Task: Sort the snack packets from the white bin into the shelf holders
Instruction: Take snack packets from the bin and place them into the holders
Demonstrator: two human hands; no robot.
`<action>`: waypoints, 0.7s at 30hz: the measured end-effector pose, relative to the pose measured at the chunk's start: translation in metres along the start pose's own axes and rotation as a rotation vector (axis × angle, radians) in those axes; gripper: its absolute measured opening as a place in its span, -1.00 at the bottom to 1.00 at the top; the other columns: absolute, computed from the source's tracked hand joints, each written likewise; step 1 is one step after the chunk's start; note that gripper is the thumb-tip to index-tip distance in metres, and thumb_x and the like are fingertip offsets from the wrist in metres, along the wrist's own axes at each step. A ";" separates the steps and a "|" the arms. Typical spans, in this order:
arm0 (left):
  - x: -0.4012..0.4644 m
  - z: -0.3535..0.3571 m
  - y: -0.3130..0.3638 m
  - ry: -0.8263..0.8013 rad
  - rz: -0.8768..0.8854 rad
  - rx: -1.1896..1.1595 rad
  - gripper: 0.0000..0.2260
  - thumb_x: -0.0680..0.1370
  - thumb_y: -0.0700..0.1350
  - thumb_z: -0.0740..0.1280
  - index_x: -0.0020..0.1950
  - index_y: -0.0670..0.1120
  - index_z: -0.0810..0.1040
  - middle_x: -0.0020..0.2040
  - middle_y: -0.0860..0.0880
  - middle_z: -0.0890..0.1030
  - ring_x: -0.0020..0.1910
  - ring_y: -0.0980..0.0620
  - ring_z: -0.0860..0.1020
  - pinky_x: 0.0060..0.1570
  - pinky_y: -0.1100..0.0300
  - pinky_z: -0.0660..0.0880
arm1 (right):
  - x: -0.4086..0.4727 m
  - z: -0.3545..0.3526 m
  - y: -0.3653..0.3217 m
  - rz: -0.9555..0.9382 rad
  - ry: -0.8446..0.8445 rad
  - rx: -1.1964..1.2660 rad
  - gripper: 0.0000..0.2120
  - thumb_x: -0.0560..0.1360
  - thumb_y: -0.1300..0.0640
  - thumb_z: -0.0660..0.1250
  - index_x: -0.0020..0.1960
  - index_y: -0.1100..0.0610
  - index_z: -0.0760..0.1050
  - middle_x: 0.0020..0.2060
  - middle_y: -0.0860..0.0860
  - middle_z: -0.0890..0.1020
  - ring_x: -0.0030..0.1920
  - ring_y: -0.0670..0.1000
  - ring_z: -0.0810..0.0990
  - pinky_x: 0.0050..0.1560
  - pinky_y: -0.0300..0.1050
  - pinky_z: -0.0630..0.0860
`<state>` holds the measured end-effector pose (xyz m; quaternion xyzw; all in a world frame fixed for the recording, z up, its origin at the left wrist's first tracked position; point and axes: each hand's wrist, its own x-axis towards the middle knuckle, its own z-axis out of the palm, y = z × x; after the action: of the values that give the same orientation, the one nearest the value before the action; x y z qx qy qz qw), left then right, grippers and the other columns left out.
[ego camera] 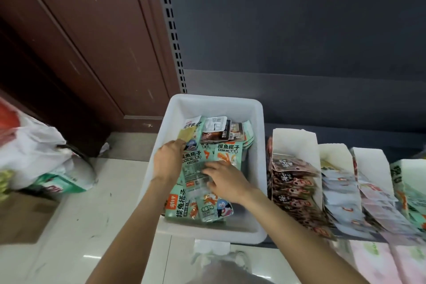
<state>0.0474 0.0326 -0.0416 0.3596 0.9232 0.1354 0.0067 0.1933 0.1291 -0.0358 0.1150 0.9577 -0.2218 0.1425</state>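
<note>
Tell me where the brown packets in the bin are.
In the head view the brown packets lie at the far end of the white bin, on the green packets, beyond both hands.

Both bare forearms reach forward; the left hand [169, 161] curls its fingers, the right hand [224, 180] spreads flat, palm down.

head view | forward-down | close over white bin [258, 122]

Smooth white plastic bin [175, 108], glossy foil packets [228, 153], matt paper holders [294, 140], polished floor tiles [80, 226]
</note>
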 end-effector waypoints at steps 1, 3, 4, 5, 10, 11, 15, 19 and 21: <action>0.000 -0.001 0.000 0.049 0.000 -0.028 -0.86 0.60 -0.23 0.23 -0.03 -0.16 0.58 -0.23 -0.16 0.63 -0.31 -0.21 0.59 -0.36 0.04 0.42 | -0.001 -0.001 -0.002 0.012 0.018 0.020 -0.61 0.61 0.08 0.17 0.42 0.06 0.35 0.45 -0.01 0.32 0.44 0.04 0.26 0.48 0.01 0.13; -0.004 -0.012 0.002 0.192 -0.019 -0.191 -0.85 0.61 -0.20 0.22 -0.09 -0.17 0.55 -0.31 -0.13 0.60 -0.40 -0.19 0.54 -0.39 0.16 0.28 | -0.004 -0.010 -0.006 0.060 0.112 0.167 -0.59 0.61 0.05 0.18 0.45 0.05 0.31 0.42 -0.03 0.36 0.40 0.00 0.33 0.44 -0.06 0.18; -0.006 -0.020 0.006 0.244 -0.031 -0.305 -0.84 0.62 -0.17 0.21 -0.08 -0.16 0.54 -0.33 -0.07 0.58 -0.43 -0.11 0.50 -0.40 0.19 0.24 | -0.006 -0.018 -0.008 0.110 0.188 0.313 -0.56 0.61 0.02 0.19 0.46 0.05 0.27 0.41 -0.04 0.37 0.38 -0.02 0.36 0.41 -0.09 0.23; -0.010 -0.028 0.009 0.266 -0.037 -0.435 -0.85 0.62 -0.16 0.20 -0.07 -0.14 0.53 -0.33 -0.01 0.55 -0.45 0.03 0.47 -0.42 0.25 0.24 | -0.009 -0.027 -0.009 0.173 0.269 0.509 -0.52 0.60 0.00 0.21 0.48 0.06 0.23 0.38 -0.06 0.40 0.34 -0.05 0.40 0.37 -0.11 0.29; -0.038 -0.041 0.035 0.050 -0.152 -1.135 -0.85 0.64 -0.18 0.16 -0.03 -0.16 0.50 -0.15 -0.07 0.62 -0.20 0.16 0.60 -0.18 0.33 0.54 | -0.022 -0.056 0.001 0.381 0.554 1.575 -0.64 0.53 0.07 0.34 0.30 0.06 0.40 0.14 0.05 0.60 0.07 0.01 0.61 0.01 -0.13 0.60; -0.042 -0.040 0.038 0.011 -0.195 -1.222 -0.84 0.64 -0.18 0.16 -0.01 -0.18 0.51 -0.12 -0.10 0.63 -0.18 0.10 0.62 -0.17 0.28 0.56 | -0.026 -0.059 0.005 0.382 0.612 1.666 -0.75 0.52 0.15 0.36 0.19 0.06 0.46 0.07 0.07 0.63 0.00 0.01 0.63 -0.09 -0.18 0.60; -0.052 -0.039 0.045 -0.052 -0.232 -1.280 -0.83 0.63 -0.18 0.16 0.00 -0.19 0.52 -0.09 -0.15 0.65 -0.19 0.02 0.66 -0.16 0.21 0.59 | -0.039 -0.062 0.017 0.349 0.749 1.582 -0.72 0.51 0.21 0.37 0.21 0.15 0.45 -0.03 0.04 0.66 -0.12 -0.04 0.61 -0.22 -0.24 0.53; -0.055 -0.044 0.053 -0.073 -0.241 -1.262 -0.86 0.62 -0.19 0.20 0.00 -0.15 0.55 -0.10 -0.12 0.67 -0.19 0.01 0.66 -0.15 0.16 0.61 | -0.060 -0.074 0.020 0.274 0.773 1.414 -0.85 0.51 0.23 0.37 0.07 0.17 0.52 -0.05 0.06 0.67 -0.15 -0.06 0.63 -0.30 -0.27 0.51; -0.055 -0.048 0.057 -0.078 -0.181 -1.195 -0.93 0.57 -0.23 0.29 -0.03 -0.11 0.55 -0.14 -0.09 0.68 -0.18 0.00 0.66 -0.17 0.17 0.61 | -0.077 -0.081 0.025 0.250 0.764 1.295 -0.93 0.49 0.25 0.39 -0.04 0.16 0.52 -0.12 0.06 0.67 -0.21 -0.04 0.64 -0.35 -0.27 0.52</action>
<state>0.1208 0.0247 0.0148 0.2181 0.7132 0.6163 0.2527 0.2543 0.1762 0.0488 0.3519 0.5989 -0.6664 -0.2708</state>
